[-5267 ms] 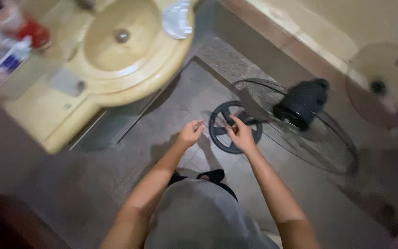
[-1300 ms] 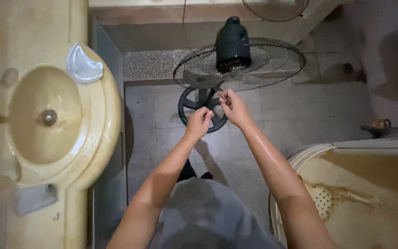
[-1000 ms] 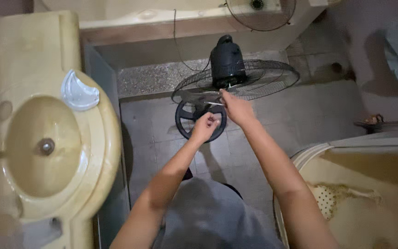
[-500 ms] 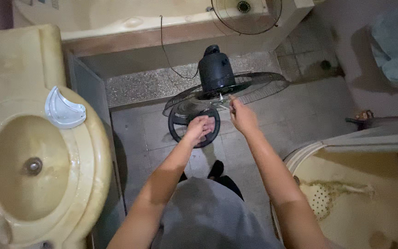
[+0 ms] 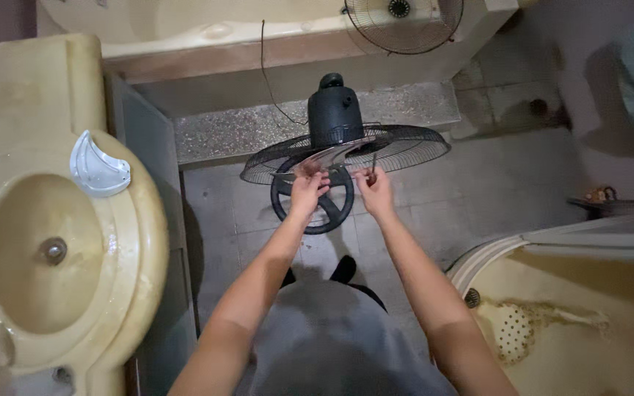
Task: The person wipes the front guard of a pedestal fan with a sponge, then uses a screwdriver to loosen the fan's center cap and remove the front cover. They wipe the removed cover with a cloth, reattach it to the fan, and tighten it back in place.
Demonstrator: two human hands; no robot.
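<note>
Black wire-grilled floor fan stands on the grey tiled floor ahead of us. Our left hand rests curled against its silvery blades; our right hand seems to pinch a thin grille wire just beside.

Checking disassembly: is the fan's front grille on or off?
Off. Fan blade lies exposed beside the left hand; a loose grille sits on the ledge.
</note>
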